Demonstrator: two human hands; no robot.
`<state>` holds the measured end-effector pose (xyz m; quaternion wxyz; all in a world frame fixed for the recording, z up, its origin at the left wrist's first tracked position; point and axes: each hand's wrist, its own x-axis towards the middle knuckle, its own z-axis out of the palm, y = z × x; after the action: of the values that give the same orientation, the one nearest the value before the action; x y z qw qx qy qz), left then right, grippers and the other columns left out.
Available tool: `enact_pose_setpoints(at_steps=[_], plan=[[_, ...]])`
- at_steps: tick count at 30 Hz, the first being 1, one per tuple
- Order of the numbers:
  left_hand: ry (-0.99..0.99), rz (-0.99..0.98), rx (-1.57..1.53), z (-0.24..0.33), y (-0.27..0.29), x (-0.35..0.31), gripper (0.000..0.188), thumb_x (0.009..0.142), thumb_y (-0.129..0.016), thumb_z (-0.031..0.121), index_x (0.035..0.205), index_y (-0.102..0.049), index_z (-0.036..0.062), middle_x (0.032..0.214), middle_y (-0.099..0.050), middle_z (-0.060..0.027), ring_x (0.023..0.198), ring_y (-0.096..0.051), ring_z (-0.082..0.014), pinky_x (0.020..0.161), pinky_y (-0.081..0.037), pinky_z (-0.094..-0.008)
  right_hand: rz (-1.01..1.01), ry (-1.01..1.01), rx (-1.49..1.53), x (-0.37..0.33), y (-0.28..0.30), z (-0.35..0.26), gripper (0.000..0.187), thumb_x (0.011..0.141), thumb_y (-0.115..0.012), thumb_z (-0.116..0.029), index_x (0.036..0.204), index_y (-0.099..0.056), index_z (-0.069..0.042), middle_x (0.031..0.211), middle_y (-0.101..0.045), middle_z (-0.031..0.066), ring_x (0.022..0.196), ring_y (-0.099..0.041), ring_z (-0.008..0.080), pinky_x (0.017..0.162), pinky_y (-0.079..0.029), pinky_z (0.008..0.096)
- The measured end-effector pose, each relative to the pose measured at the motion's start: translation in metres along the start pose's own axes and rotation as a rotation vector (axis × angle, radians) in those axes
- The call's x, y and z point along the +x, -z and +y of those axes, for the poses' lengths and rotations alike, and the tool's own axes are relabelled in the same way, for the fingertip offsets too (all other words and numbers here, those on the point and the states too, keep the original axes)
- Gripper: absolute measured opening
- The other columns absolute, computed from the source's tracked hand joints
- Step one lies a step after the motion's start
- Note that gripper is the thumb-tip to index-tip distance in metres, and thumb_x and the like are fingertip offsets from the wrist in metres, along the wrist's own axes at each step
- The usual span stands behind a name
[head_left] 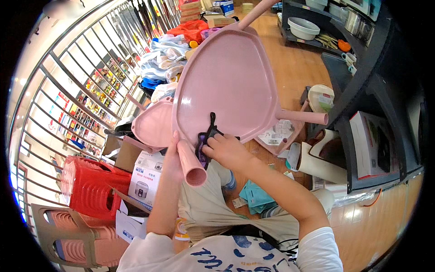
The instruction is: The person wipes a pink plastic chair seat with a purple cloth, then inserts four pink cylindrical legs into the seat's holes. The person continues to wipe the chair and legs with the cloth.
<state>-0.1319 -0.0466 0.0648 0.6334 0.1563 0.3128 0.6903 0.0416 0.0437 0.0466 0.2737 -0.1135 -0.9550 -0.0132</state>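
Observation:
A pink plastic shelf tier (229,77) with a raised rim and round tube sockets at its corners is tilted up in front of me. My left hand (171,158) grips it at the near left corner, beside the open tube (189,161) that points toward me; part of the fingers is hidden behind it. My right hand (228,150) is closed on a dark black and purple cloth (203,144), pressed against the tier's near inside edge. A second, smaller-looking pink tier (154,121) lies behind to the left, partly covered.
Red plastic stools (93,183) and a white printed carton (146,179) are at my left, before a metal railing (59,86). Black shelving (385,86) stands on the right with a boxed item (369,145). Blue-green packets (258,196) lie on the floor between my legs.

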Motion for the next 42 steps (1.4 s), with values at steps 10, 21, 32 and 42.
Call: enact_pose_setpoints(at_steps=[10,21,32,42], plan=[[-0.18,0.096,0.016,-0.031,0.003,0.014,0.036,0.084,-0.057,0.026,0.112,-0.048,0.0059,0.094,-0.056,-0.0055,0.082,-0.057,-0.0136,0.068,-0.049,-0.0271,-0.06,-0.041,0.136,-0.019,-0.004,0.006,0.029,0.073,-0.058,-0.019,0.1,-0.058,-0.009,0.092,-0.054,0.0073,0.091,-0.055,0.0246,0.077,-0.046,0.0359],[-0.218,0.051,0.167,-0.053,0.001,0.026,0.042,0.075,-0.056,0.011,0.115,-0.045,0.0079,0.091,-0.048,-0.0023,0.078,-0.05,-0.0103,0.067,-0.046,-0.0245,-0.072,0.103,0.156,-0.037,-0.001,0.028,0.045,0.073,-0.062,-0.02,0.116,-0.058,-0.007,0.128,-0.049,0.0105,0.123,-0.044,0.0234,0.108,-0.029,0.0412],[-0.07,0.082,0.105,-0.055,0.009,0.01,0.052,0.076,-0.055,0.012,0.125,-0.039,0.006,0.111,-0.05,-0.0087,0.102,-0.053,-0.0219,0.088,-0.046,-0.037,0.339,-0.385,-0.044,0.01,0.015,0.097,0.047,0.075,-0.057,-0.013,0.122,-0.054,-0.006,0.128,-0.049,0.0152,0.122,-0.045,0.0276,0.107,-0.03,0.0421],[-0.019,-0.024,0.186,-0.06,0.026,0.012,0.054,0.082,-0.05,0.024,0.13,-0.04,0.003,0.125,-0.051,-0.0119,0.11,-0.054,-0.0225,0.094,-0.044,-0.0394,0.231,-0.128,0.336,-0.013,-0.034,0.014,0.035,0.069,-0.056,-0.007,0.104,-0.062,-0.001,0.117,-0.056,0.0161,0.115,-0.048,0.0317,0.1,-0.037,0.0416]])
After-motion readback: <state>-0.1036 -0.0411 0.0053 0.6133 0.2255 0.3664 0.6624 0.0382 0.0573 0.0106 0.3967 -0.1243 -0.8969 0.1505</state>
